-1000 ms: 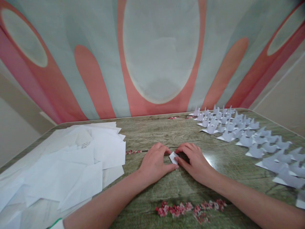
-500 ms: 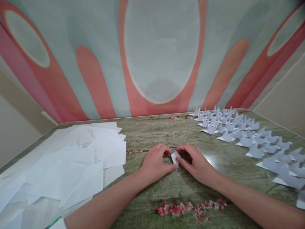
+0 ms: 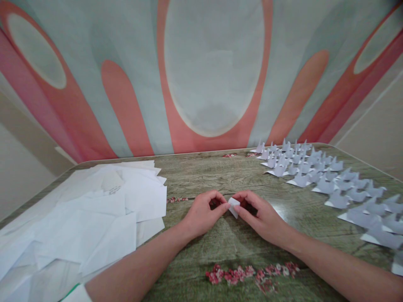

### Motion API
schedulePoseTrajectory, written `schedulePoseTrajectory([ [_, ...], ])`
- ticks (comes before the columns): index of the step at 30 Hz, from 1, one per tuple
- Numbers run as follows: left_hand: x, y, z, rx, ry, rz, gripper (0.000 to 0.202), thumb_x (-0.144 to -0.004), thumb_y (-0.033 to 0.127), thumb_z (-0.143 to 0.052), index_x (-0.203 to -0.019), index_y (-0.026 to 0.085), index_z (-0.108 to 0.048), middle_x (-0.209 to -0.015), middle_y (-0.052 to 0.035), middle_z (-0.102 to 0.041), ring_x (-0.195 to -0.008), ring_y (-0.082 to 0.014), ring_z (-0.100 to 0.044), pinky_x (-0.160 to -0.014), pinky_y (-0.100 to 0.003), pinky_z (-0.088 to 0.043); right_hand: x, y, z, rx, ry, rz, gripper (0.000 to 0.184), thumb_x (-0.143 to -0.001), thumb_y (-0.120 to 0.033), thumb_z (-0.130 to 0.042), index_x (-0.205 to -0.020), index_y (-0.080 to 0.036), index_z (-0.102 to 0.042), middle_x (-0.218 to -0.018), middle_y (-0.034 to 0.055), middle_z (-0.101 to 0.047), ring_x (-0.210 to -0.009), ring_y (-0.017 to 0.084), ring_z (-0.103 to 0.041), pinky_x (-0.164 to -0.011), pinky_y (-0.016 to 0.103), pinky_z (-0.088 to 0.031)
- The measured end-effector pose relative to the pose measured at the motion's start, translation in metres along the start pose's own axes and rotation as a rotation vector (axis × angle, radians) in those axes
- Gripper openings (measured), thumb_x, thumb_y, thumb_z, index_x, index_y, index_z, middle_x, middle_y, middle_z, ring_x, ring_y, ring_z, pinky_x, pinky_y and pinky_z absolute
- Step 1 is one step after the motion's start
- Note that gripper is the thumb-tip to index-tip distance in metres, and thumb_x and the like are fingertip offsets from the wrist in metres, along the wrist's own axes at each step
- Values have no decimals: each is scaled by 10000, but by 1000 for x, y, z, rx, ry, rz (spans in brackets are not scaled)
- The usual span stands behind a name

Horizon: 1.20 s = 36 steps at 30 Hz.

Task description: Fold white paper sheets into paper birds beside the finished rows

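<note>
Between my two hands, over the middle of the table, is a small folded piece of white paper [image 3: 233, 206]. My left hand [image 3: 206, 212] pinches its left edge with thumb and forefinger. From the other side, my right hand [image 3: 256, 212] grips it, thumb in front and fingers behind. The paper's lower end tapers to a point. Its far side is hidden by my fingers.
A spread pile of white paper sheets [image 3: 103, 222] covers the table's left side. Rows of folded white paper birds [image 3: 336, 199] stand along the right. The wood-patterned table [image 3: 195, 174] has printed pink flowers [image 3: 231, 274] and meets a patterned backdrop [image 3: 214, 84].
My left thumb has moved up from the paper's lower tip to its left edge, closing against the forefinger. The paper has turned slightly, and my right hand stays almost in place.
</note>
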<state>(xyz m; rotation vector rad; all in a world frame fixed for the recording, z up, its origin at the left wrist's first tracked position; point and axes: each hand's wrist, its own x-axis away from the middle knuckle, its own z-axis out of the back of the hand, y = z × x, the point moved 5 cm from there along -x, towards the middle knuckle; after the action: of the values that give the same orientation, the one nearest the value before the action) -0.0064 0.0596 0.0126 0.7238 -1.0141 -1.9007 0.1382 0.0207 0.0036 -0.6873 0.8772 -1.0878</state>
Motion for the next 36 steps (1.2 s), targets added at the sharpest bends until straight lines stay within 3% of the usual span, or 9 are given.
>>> schedulePoseTrajectory([
  [5,0,-2,-1,57,13,0,122,-756,267,-604,-732,148,-592,-690,9,-603,-629,-107,-526,-592,-213,-418,-1,2,-1,3,-15,0,146,-844,-270,-502,-969,-207,-544,-764,5,-597,-681,142,-547,-615,254,-449],
  [9,-1,-3,-2,122,18,-34,132,-742,227,-617,-844,149,-585,-745,-1,-618,-674,-114,-551,-627,-223,-439,0,4,-2,-27,-12,-13,149,-846,-269,-506,-977,-202,-534,-774,5,-594,-691,139,-552,-626,254,-450],
  [13,1,2,-4,54,-15,-68,116,-788,242,-565,-840,155,-622,-758,-11,-638,-692,-125,-562,-637,-230,-428,0,0,0,-38,-5,-22,122,-867,-298,-486,-916,-196,-532,-751,3,-572,-674,135,-535,-616,254,-440],
  [21,6,16,-2,-32,-5,-242,41,-759,149,-564,-745,164,-599,-757,-7,-588,-733,-128,-544,-690,-240,-415,2,-19,5,28,32,180,32,-829,-222,-520,-855,-205,-526,-875,48,-544,-828,175,-528,-734,303,-447],
  [36,9,21,1,-2,48,-328,60,-785,122,-546,-748,165,-566,-814,-24,-579,-802,-138,-550,-763,-269,-425,8,-21,5,140,119,276,233,-788,-91,-464,-959,-231,-535,-1012,75,-499,-984,213,-504,-857,369,-428],
])
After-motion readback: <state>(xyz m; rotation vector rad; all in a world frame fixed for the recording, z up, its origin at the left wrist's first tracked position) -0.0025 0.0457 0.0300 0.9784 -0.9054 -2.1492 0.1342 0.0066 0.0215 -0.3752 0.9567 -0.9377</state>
